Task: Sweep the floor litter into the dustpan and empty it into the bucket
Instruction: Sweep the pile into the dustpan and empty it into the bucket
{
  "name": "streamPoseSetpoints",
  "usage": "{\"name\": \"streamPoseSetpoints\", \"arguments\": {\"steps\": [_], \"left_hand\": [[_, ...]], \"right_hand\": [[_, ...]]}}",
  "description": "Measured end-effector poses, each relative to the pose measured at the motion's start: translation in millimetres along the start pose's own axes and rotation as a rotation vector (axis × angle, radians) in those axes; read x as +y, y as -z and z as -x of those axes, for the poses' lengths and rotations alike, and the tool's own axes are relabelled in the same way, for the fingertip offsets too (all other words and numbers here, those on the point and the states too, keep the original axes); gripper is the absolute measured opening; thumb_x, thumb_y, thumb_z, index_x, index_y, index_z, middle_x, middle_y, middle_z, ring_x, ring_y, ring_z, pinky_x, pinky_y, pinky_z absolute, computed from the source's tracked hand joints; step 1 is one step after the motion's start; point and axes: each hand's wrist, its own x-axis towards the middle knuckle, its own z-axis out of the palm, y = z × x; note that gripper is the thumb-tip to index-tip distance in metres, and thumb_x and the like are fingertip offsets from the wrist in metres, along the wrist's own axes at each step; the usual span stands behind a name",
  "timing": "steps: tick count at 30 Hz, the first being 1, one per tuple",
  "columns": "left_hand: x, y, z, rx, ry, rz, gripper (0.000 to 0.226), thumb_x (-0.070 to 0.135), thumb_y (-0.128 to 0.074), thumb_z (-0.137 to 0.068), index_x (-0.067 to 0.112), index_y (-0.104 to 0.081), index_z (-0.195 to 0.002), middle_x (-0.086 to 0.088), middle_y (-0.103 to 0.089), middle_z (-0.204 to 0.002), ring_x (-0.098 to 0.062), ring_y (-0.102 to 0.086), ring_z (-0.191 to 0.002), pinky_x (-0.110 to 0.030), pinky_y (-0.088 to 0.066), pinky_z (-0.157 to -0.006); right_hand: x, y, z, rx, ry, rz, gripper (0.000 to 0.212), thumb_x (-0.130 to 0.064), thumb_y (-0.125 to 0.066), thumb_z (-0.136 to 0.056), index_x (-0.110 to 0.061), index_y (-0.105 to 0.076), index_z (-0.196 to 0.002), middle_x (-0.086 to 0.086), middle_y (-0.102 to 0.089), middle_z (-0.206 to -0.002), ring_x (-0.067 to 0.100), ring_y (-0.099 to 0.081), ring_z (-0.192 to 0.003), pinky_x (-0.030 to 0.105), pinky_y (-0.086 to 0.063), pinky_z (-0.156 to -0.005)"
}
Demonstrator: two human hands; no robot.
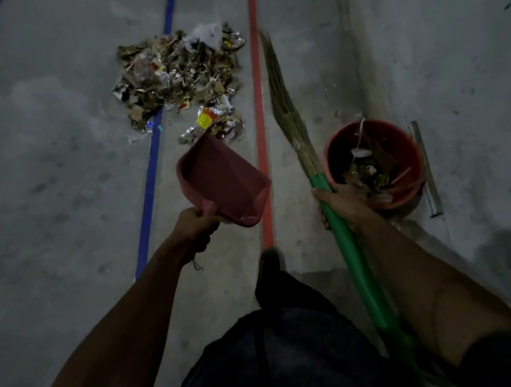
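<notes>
Left hand (193, 227) grips the dustpan (224, 181) handle, right hand (343, 205) grips the broom (296, 131), fingers hidden.

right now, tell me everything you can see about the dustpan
The dustpan is dull red, plastic by its look, with a flat tray, raised side walls and a short handle. The left hand grips that handle. It looks empty, tilted with its open lip pointing toward the litter pile; the nearest scraps lie just past that lip. It sits between the blue and red floor tape lines.
</notes>
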Motion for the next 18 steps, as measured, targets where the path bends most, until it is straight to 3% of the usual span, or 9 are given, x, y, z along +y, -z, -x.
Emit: {"name": "streamPoseSetpoints", "arguments": {"steps": [5,8,13,16,18], "left_hand": [[72,-14,-40,-0.042,-0.049,-0.174,0.005,-0.001,-0.060,-0.082,0.002,-0.056,-0.082,-0.010,-0.048,-0.065,-0.015,-0.038,-0.043,-0.020,-0.028,-0.038],[108,-22,-59,-0.067,-0.096,-0.255,0.010,0.000,-0.061,-0.081,0.000,-0.060,-0.090,-0.012,-0.050,-0.067,-0.017,-0.039,-0.044,-0.021,-0.027,-0.040],[162,-42,-88,-0.192,-0.185,-0.435,0.016,0.002,-0.064,-0.078,0.002,-0.066,-0.094,-0.010,-0.052,-0.063,-0.016,-0.040,-0.042,-0.022,-0.029,-0.040],[189,-62,-107,-0.284,-0.297,-0.561,0.020,0.004,-0.066,-0.077,0.010,-0.067,-0.097,-0.010,-0.057,-0.062,-0.015,-0.043,-0.041,-0.022,-0.033,-0.040],[205,-77,-117,-0.341,-0.366,-0.652,0.022,0.007,-0.068,-0.076,0.016,-0.067,-0.097,-0.012,-0.060,-0.064,-0.016,-0.047,-0.042,-0.023,-0.035,-0.040]], "right_hand": [[-26,22,-42,0.085,-0.024,-0.007,0.025,-0.023,-0.064,-0.094,-0.001,-0.058,-0.104,0.014,-0.056,-0.070,0.017,-0.053,-0.041,0.026,-0.045,-0.040],[-38,40,-55,0.162,-0.019,0.011,0.025,-0.024,-0.064,-0.093,-0.002,-0.060,-0.105,0.017,-0.060,-0.074,0.015,-0.055,-0.040,0.025,-0.045,-0.039],[-41,71,-66,0.357,-0.054,-0.028,0.027,-0.020,-0.067,-0.091,0.002,-0.061,-0.105,0.007,-0.060,-0.058,0.016,-0.057,-0.038,0.023,-0.044,-0.037],[-37,85,-72,0.455,-0.085,-0.070,0.034,-0.022,-0.070,-0.089,-0.002,-0.061,-0.115,0.012,-0.063,-0.082,0.025,-0.063,-0.059,0.032,-0.055,-0.050],[-35,94,-72,0.492,-0.093,-0.079,0.036,-0.028,-0.074,-0.086,-0.008,-0.062,-0.114,0.007,-0.065,-0.084,0.017,-0.064,-0.058,0.023,-0.051,-0.044]]}}
